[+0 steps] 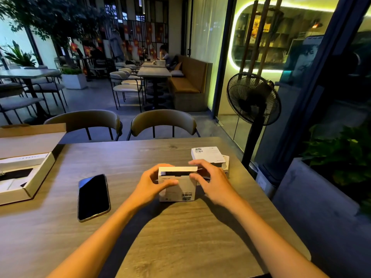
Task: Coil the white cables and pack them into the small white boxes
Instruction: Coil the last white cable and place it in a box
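Observation:
A small white box [180, 189] with a barcode label stands on the wooden table [180, 237] in front of me. Its top flap is lifted and shows a dark gap. My left hand [152, 185] grips the box's left side, thumb across its front. My right hand [210, 179] holds the right side, fingers at the flap's edge. A second small white box [208, 155] lies behind on the right, stacked on another white piece. No white cable is visible.
A black phone [93, 197] lies face up left of the box. An open cardboard box [28, 173] sits at the table's left edge. Two chairs [162, 121] stand across the table. A black standing fan [254, 101] is off the right edge.

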A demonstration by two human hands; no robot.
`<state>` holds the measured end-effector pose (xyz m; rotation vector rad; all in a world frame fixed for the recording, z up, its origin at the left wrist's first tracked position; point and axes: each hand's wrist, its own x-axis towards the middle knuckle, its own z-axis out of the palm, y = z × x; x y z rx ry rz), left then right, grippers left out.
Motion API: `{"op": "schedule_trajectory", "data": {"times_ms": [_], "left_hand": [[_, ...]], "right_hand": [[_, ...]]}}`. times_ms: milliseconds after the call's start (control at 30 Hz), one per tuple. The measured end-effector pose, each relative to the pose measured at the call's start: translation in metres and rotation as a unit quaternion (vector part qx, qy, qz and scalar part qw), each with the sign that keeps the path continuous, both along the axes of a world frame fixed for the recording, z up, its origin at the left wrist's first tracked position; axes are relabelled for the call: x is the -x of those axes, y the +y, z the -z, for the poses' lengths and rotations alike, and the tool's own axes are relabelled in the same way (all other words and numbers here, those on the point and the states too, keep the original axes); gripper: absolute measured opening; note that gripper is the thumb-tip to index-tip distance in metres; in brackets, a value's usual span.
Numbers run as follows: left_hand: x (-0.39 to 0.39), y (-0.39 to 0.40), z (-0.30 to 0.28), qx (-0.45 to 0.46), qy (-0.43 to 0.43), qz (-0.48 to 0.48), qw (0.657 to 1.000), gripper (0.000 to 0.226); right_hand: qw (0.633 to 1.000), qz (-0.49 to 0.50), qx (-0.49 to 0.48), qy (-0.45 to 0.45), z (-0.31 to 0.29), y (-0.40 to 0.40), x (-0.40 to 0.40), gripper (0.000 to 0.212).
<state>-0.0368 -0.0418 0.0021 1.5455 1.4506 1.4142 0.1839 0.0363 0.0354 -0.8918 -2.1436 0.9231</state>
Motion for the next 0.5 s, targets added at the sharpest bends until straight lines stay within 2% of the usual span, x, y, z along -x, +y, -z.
{"op": "schedule_trajectory", "data": {"times_ms": [100,267,333,367,433,500], "left_hand": [[-0.006,0.000,0.003,-0.019,-0.005,-0.024,1.000,0.057],[-0.017,-0.003,0.001,-0.071,0.030,-0.067,0.995,0.038],[-0.012,-0.006,0.001,-0.063,0.035,-0.054,0.996,0.048],[-0.010,-0.007,0.003,-0.069,0.067,-0.067,0.993,0.052],[-0.005,-0.006,0.008,-0.076,0.116,-0.086,0.987,0.035],[-0.005,-0.004,0.014,-0.085,0.125,-0.100,0.983,0.035]], "right_hand": [[0.999,0.014,-0.043,0.003,0.003,0.000,0.002,0.024],[0.997,0.033,-0.075,0.013,0.010,0.001,0.000,0.029],[0.998,0.019,-0.059,0.013,0.011,0.002,-0.004,0.035],[0.998,0.016,-0.055,0.019,0.012,0.002,-0.004,0.036],[0.997,0.024,-0.067,0.035,0.013,0.002,-0.003,0.031],[0.994,0.037,-0.096,0.037,0.015,0.001,0.002,0.022]]}}
